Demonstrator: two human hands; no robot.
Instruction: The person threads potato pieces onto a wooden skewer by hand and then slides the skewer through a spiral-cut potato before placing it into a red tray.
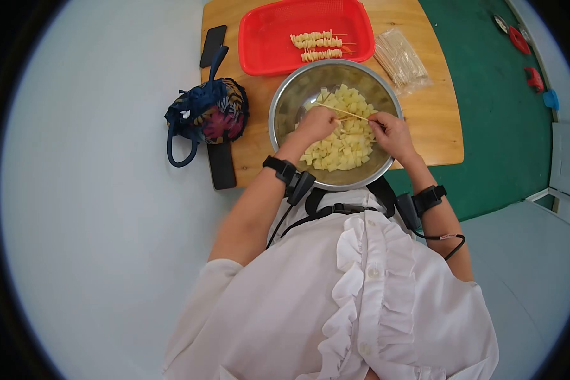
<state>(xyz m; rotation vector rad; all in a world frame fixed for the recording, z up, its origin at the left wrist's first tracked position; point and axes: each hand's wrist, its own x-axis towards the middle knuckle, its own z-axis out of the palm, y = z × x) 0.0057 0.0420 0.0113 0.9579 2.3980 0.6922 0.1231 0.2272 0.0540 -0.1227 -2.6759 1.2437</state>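
A steel bowl [284,104] holds many pale yellow cut pieces [345,149] that look like potato. Over the bowl, my right hand [392,134] pinches the end of a thin wooden skewer [348,113], which slants up to the left. My left hand [318,125] is closed just below the skewer, above the pieces. Something pale shows at its fingertips, too small to name for certain. In a red plastic basket [259,44] beyond the bowl lie several loaded skewers [320,43] threaded with thin pale slices.
A clear bag of bare wooden skewers [400,60] lies right of the basket on the wooden table [434,120]. At the left edge are a patterned handbag [215,111], a dark phone [213,45] and another dark flat object [221,166]. The bowl's near rim is close to my body.
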